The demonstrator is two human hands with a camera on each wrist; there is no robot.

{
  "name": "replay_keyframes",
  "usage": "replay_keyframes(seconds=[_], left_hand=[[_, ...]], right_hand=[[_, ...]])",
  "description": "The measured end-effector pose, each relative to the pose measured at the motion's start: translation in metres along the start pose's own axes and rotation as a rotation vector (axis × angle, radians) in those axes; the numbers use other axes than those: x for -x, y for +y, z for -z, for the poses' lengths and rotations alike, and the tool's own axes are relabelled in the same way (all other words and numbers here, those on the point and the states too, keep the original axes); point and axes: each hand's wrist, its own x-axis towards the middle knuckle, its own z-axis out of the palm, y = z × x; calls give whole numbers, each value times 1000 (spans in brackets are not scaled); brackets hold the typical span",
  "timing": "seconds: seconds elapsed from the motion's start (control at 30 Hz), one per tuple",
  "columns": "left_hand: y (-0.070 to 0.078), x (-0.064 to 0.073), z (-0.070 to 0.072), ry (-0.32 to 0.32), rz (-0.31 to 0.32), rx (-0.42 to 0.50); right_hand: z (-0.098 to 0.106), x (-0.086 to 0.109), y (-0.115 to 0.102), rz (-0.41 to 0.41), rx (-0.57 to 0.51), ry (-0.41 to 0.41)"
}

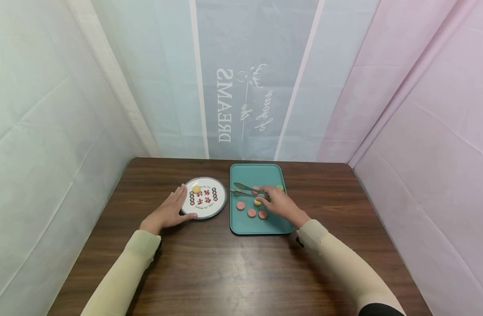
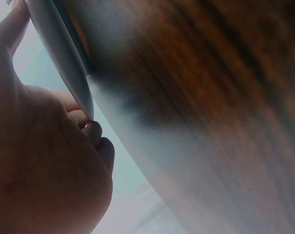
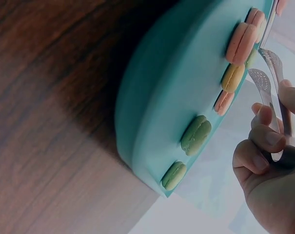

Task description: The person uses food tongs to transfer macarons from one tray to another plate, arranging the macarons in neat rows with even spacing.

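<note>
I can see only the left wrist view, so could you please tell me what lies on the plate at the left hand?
Observer: One yellow macaron sits on the plate, toward its far left side in the head view.
Operator: Thank you; would you kindly tell me what the right hand is doing?
Observer: The right hand holds metal tongs, their tips apart.
Operator: And may I ask what is beneath them?
Observer: A teal tray, with pink, yellow and green macarons on it.
</note>
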Motion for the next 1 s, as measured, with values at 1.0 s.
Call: replay_keyframes(seconds=[1.0], left_hand=[[14, -1, -4, 10, 52, 5]], right_hand=[[5, -6, 12, 3, 29, -16]])
